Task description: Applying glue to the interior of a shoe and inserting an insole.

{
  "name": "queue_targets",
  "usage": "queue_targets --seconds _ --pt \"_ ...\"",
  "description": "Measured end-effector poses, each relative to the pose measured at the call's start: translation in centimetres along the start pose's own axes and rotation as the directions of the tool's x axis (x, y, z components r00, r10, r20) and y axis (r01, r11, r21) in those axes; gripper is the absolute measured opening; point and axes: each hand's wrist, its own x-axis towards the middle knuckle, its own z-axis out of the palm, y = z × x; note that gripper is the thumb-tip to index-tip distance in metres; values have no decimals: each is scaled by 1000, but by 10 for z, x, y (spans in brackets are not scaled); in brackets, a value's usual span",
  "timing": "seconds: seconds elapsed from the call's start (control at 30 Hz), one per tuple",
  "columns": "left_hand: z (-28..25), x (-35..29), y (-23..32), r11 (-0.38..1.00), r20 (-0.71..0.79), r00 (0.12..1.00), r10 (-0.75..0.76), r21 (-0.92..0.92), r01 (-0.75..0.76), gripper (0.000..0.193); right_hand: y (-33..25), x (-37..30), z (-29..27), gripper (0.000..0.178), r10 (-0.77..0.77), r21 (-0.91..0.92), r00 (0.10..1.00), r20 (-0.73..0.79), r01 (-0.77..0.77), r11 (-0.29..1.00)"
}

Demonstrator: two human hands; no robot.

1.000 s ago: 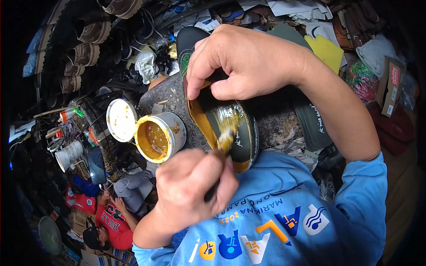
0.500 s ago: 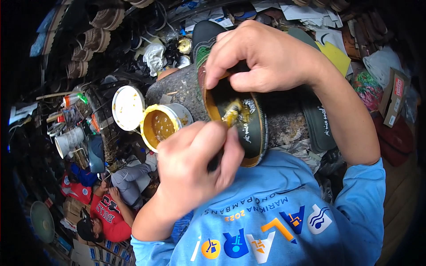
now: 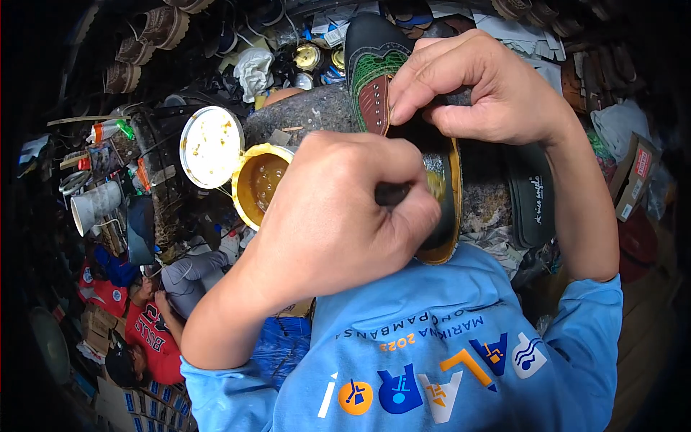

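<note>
A shoe lies lengthwise before me, with a black toe, a green textured side and a brown lacing panel (image 3: 374, 104) with eyelets. My right hand (image 3: 482, 90) is closed on the edge of its opening, thumb and fingers pinching the upper. My left hand (image 3: 345, 216) is closed on a small brush (image 3: 435, 186), its yellowed bristles inside the shoe's heel end; the hand hides the handle. Wet yellowish glue shows along the inner lining. Left of the shoe, partly behind my left hand, a tub (image 3: 245, 196) of amber glue stands open beside its smeared white lid (image 3: 211, 147).
Dark green insoles (image 3: 531, 198) lie stacked right of the shoe on the worn work surface (image 3: 295, 108). Opened cans (image 3: 308, 57) and crumpled white paper (image 3: 253, 73) sit beyond. A person in a red shirt (image 3: 152, 335) sits at the lower left. A cardboard box (image 3: 637, 176) is at far right.
My left hand has moved right and up with the brush, now covering more of the shoe and tub. My right hand keeps its pinch on the shoe's edge. The whole view has shifted slightly.
</note>
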Motion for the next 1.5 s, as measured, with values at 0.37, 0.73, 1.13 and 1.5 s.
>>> queue_targets --seconds 0.37,0.73,1.13,1.5 --pt "8 0 -2 986 -26 988 155 -63 -157 2 -3 -1 -1 32 36 4 999 6 -36 999" --pt "-4 -2 4 981 8 982 191 29 -191 11 -1 2 1 31 13 17 1000 -12 -12 1000" --pt "-14 6 -10 994 170 983 69 -93 -54 19 0 -1 4 30 -2 61 998 -59 5 998" --pt "-17 18 1 991 337 935 111 -106 -80 25 -13 -8 -4 31 -51 152 994 -98 66 986"
